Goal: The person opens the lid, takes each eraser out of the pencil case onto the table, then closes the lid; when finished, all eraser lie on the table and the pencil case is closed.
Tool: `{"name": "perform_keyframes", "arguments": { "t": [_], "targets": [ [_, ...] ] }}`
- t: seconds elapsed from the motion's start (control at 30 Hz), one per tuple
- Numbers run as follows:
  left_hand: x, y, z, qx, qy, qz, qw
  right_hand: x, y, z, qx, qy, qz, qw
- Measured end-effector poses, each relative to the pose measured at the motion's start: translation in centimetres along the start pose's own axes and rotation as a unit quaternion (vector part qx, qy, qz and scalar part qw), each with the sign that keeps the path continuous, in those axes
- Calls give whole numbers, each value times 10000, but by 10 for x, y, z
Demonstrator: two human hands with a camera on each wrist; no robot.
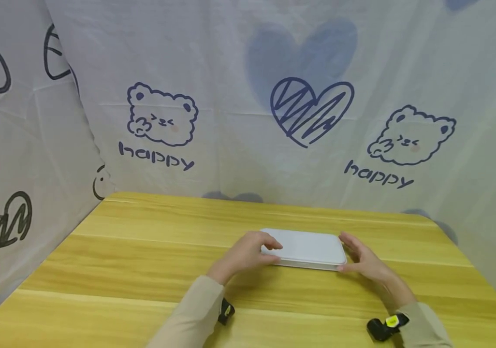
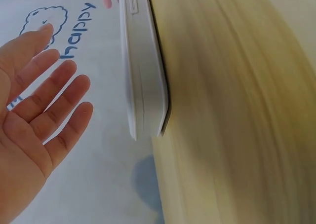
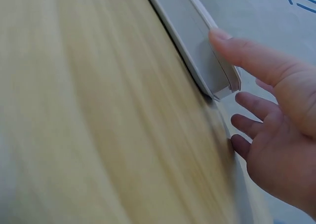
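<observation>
Left hand [image 1: 248,251] and right hand [image 1: 367,261], fingers apart, flank a white case [image 1: 306,245] — the cloth [image 1: 230,159] behind reads "happy" twice.

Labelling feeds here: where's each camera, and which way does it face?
Head: on the head, facing forward and down at the box; left hand, right hand, sleeves show.
Left wrist: worn there, facing box's side; both hands show, right partly.
Right wrist: worn there, facing box's side; right hand shows.
Wrist views share box and table.

"happy" [image 1: 156,156] is printed twice on the white cloth [image 1: 235,154], beneath bear drawings [image 1: 163,116]
</observation>
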State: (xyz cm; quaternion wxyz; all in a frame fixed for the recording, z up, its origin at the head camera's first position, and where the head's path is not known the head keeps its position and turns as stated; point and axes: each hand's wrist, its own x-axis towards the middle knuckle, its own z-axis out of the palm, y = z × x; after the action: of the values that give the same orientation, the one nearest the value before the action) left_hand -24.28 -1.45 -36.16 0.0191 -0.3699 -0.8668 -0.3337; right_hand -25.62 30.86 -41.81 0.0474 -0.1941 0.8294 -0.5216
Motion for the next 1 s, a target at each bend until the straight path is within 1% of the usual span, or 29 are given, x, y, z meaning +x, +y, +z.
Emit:
{"name": "perform_keyframes", "arguments": {
  "t": [0.13, 0.3, 0.37, 0.53, 0.73, 0.87, 0.93, 1.0],
  "targets": [
    [8, 1, 7, 83, -136, 26, 9999, -2, 5, 1, 231, -68, 4, 9997],
    [16, 3, 12, 295, -264, 63, 9992, -3, 8, 4, 353, -67, -66, 9993],
    [20, 3, 15, 337, -292, 89, 9990, -3, 8, 5, 308, -43, -56, 9995],
    [28, 3, 25, 342, -300, 162, 9988, -2, 7, 7, -11, -57, 11, 10000],
    [37, 1, 34, 599, -284, 410, 9970, 2, 6, 10, -61, -43, 197, 9998],
    [44, 0, 37, 986, -328, 614, 9927, 4, 4, 11, -63, -30, 264, 9996],
    [48, 0, 39, 1274, -426, 759, 9880, 5, 4, 10, -74, -36, 281, 9996],
    [52, 1, 41, 1567, -594, 902, 9817, 4, 5, 10, -100, -30, 288, 9995]
  ]
}}
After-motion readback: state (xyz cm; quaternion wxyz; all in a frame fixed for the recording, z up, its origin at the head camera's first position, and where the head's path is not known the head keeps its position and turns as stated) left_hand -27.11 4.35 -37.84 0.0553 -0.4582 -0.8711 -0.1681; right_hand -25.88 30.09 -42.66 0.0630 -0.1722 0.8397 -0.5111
